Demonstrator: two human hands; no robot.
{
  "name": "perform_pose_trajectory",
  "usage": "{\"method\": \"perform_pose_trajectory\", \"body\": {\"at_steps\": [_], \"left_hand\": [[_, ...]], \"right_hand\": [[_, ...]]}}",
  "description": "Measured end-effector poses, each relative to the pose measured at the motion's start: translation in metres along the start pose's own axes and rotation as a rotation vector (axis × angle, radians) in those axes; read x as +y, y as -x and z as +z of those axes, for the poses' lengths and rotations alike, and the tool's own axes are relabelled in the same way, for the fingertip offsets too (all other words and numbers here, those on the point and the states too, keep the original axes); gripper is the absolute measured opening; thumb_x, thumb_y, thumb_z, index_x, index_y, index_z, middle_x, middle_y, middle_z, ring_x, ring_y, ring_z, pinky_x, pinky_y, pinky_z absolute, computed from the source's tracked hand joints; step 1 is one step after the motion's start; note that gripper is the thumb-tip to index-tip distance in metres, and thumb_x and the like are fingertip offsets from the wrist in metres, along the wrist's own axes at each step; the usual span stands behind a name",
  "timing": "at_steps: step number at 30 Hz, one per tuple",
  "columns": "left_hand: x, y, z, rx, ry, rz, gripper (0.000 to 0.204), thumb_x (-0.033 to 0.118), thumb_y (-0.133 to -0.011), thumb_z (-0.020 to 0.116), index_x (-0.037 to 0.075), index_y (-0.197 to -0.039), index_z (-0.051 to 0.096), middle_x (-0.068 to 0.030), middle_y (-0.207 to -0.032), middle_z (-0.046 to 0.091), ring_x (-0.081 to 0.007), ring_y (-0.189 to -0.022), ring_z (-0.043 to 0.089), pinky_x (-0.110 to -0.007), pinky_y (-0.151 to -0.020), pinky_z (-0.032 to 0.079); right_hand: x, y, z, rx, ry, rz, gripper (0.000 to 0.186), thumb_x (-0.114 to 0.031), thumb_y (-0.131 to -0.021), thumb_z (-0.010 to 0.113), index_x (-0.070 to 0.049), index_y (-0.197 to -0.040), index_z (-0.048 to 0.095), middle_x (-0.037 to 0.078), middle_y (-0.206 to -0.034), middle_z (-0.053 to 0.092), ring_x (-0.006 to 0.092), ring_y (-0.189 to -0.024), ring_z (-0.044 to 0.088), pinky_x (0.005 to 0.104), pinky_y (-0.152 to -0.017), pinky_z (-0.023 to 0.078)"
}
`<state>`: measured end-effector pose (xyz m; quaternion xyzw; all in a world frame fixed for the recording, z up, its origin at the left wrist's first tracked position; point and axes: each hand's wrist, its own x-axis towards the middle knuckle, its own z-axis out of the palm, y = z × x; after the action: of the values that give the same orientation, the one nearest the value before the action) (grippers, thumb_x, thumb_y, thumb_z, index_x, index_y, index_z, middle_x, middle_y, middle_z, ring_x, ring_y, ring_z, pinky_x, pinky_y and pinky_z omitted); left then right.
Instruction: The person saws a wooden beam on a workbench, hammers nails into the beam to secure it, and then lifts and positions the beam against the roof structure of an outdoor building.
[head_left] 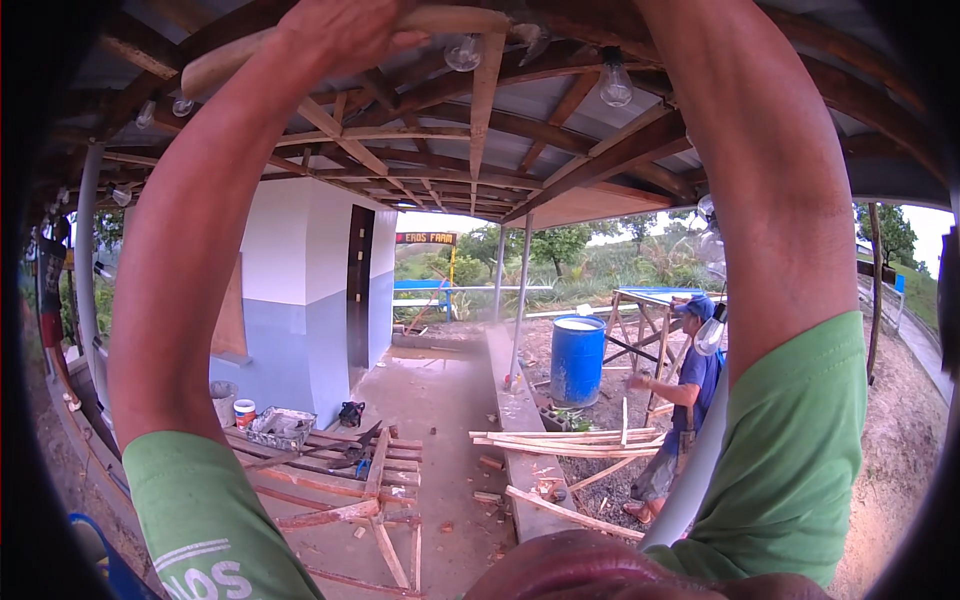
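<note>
Both my arms in green sleeves reach up toward a roof of timber framing. My left hand [345, 35] is at the top edge, closed against a length of pale wood [455, 19] that runs across under the roof; the arm hides part of it. Just right of this wood's end is a small greyish object [535, 42], too blurred to name. My right forearm [755, 130] rises out of the top of the picture, so my right hand is hidden. Clear light bulbs hang near my hands, one bulb [463, 53] beside the wood and another bulb [616, 85] farther right.
Below stands a wooden trestle frame [375, 475] with a mortar-smeared tray [281, 428] and a small bucket [244, 411]. Timber strips [570, 440] lie across a low concrete ledge. A co-worker [690, 380] in a blue cap stands at right, near a blue drum [577, 362].
</note>
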<state>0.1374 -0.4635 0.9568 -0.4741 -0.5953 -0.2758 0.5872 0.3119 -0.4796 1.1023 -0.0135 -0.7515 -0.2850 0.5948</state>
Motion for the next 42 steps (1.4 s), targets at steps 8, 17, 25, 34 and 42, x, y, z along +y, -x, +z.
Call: {"method": "perform_pose_trajectory", "body": {"at_steps": [8,17,25,34,42], "left_hand": [[-0.037,-0.013,0.047,0.32,-0.025,0.264,0.044,0.052,-0.097,0.054,0.009,-0.109,0.053,-0.0182,-0.072,0.067,-0.0407,-0.076,0.068,-0.051,-0.072,0.054],[-0.037,-0.007,0.059,0.338,0.005,0.296,0.047,0.051,-0.098,0.053,0.01,-0.12,0.055,-0.0185,-0.077,0.068,-0.0388,-0.08,0.068,-0.05,-0.073,0.055],[-0.02,-0.007,0.064,0.331,0.057,0.296,0.049,0.055,-0.096,0.054,0.011,-0.117,0.053,-0.0191,-0.078,0.068,-0.0412,-0.078,0.067,-0.052,-0.072,0.053],[-0.014,0.002,0.049,0.207,0.044,0.118,0.055,0.059,-0.095,0.052,0.007,-0.112,0.056,-0.0196,-0.084,0.069,-0.0402,-0.082,0.069,-0.05,-0.072,0.054],[-0.022,0.007,0.034,0.176,0.056,0.129,0.058,0.06,-0.096,0.051,0.004,-0.111,0.059,-0.02,-0.086,0.07,-0.0398,-0.083,0.069,-0.05,-0.072,0.054]], "right_hand": [[-0.007,-0.001,-0.001,0.018,0.032,-0.021,0.056,-0.025,-0.101,0.058,-0.004,-0.149,0.039,0.019,-0.143,0.053,0.0337,-0.13,0.051,0.0407,-0.109,0.04],[-0.004,-0.006,-0.003,0.055,0.192,0.028,0.062,-0.032,-0.101,0.057,0.002,-0.149,0.036,0.026,-0.145,0.049,0.0367,-0.134,0.047,0.042,-0.112,0.038],[0.009,-0.017,-0.005,0.105,0.386,-0.025,0.068,-0.035,-0.101,0.057,0.007,-0.148,0.033,0.028,-0.148,0.044,0.0397,-0.136,0.045,0.0471,-0.11,0.041],[0.004,-0.002,0.015,0.226,0.417,-0.027,0.068,-0.037,-0.102,0.055,0.008,-0.148,0.033,0.027,-0.149,0.043,0.0389,-0.137,0.044,0.0422,-0.113,0.037],[0.0,-0.018,0.01,-0.002,0.398,0.074,0.069,-0.039,-0.102,0.054,0.007,-0.149,0.033,0.026,-0.148,0.044,0.037,-0.138,0.043,0.0406,-0.115,0.035]]}}
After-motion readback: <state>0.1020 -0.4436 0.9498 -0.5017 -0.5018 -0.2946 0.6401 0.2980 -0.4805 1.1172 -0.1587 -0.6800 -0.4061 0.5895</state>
